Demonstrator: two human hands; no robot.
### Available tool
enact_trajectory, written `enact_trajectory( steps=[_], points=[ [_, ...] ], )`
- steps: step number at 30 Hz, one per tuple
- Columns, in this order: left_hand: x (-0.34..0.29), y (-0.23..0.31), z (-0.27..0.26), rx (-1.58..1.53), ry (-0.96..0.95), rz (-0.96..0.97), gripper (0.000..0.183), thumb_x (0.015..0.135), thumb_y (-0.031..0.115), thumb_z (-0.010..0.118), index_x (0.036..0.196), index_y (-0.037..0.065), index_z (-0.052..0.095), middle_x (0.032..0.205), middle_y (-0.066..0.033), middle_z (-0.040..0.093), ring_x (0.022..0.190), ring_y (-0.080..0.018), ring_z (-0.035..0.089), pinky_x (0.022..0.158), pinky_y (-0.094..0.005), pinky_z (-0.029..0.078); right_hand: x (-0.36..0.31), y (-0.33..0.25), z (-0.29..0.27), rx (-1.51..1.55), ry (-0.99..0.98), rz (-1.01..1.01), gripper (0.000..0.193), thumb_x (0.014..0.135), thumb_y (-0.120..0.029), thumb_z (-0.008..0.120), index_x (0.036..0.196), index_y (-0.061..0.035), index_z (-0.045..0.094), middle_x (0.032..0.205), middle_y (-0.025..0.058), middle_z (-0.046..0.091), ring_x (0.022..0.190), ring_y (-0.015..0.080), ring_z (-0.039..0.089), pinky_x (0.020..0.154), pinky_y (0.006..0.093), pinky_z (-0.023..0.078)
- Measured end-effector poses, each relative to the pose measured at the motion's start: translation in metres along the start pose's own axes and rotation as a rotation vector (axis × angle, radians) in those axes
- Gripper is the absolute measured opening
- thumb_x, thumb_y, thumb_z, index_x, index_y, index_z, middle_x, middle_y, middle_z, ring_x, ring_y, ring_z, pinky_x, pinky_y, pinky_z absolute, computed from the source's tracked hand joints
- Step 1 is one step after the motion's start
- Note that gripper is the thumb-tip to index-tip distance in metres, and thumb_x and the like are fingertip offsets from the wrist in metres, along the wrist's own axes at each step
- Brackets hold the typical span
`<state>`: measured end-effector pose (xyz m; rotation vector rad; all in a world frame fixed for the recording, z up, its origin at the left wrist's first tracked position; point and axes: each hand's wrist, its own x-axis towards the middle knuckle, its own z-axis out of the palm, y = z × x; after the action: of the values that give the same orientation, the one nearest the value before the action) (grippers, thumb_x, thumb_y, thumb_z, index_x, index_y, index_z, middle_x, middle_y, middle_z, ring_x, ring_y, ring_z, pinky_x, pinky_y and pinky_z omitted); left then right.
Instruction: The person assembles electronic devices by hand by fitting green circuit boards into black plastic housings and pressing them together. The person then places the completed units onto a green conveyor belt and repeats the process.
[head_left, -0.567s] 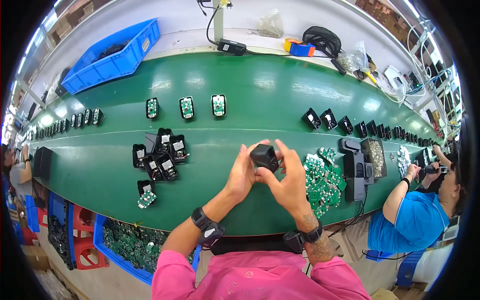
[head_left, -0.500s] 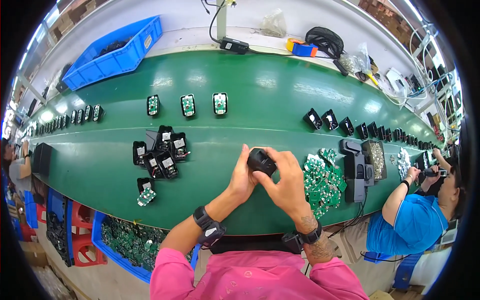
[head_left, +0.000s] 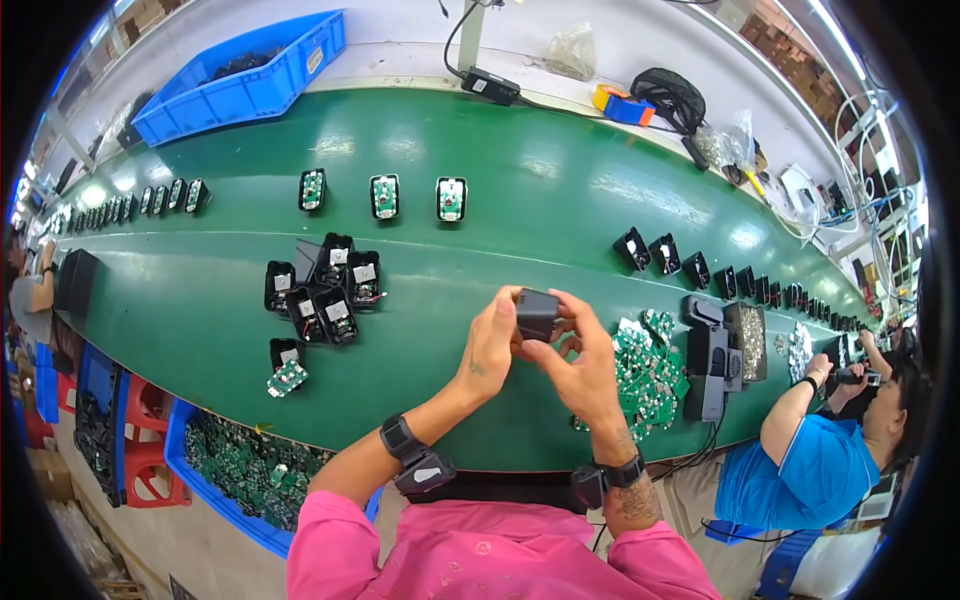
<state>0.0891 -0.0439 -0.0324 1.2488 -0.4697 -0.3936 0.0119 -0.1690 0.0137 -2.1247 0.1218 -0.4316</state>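
Between my hands, above the green bench [head_left: 430, 400], is a black plastic housing [head_left: 537, 312] with a smooth side showing. My left hand [head_left: 490, 340] grips its left side, fingers bent around it. My right hand [head_left: 578, 360] holds it from the right, thumb underneath. Whatever is inside the housing is hidden. To the left lies a cluster of open black housings [head_left: 335, 315] with silvery parts and wires inside. Just below them a green circuit board [head_left: 287, 378] leans on another housing [head_left: 285, 350]. A pile of green circuit boards [head_left: 645, 385] lies right of my right hand.
Three housings with boards [head_left: 385, 197] stand farther back; rows of housings extend left and right. A black device [head_left: 706, 360] and a tray of small parts [head_left: 748, 340] sit at right. A co-worker [head_left: 810, 460] sits beyond. Blue bins [head_left: 240, 95] stand at the back left and below the bench.
The black housing has been turned in my hands, so another side shows. Both hands have shifted their grip around it. The whole view has moved slightly.
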Motion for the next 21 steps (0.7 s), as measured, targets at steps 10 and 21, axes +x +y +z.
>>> enact_trajectory(
  steps=[10,21],
  points=[
    [0.002,0.006,-0.002,-0.381,-0.167,-0.157,0.058,0.103,0.055,0.034,0.12,0.004,0.055,0.109,-0.0082,0.06,0.088,-0.0153,0.067,0.071,-0.0294,0.055,-0.016,0.02,-0.01,0.24,0.031,-0.053,0.06,0.077,-0.007,0.084,0.128,-0.0031,0.053,0.118,0.0087,0.062,0.097,0.0159,0.062,0.072,0.0299,0.05],
    [0.009,0.008,0.0,-0.118,0.219,-0.054,0.028,0.097,0.018,0.063,0.113,-0.004,0.057,0.102,-0.0114,0.064,0.068,-0.015,0.069,0.058,-0.0288,0.058,0.017,0.025,0.014,0.214,0.067,0.14,0.052,0.09,-0.002,0.063,0.14,0.0045,0.047,0.117,0.0131,0.064,0.103,0.0164,0.065,0.081,0.0296,0.055]
  ],
)
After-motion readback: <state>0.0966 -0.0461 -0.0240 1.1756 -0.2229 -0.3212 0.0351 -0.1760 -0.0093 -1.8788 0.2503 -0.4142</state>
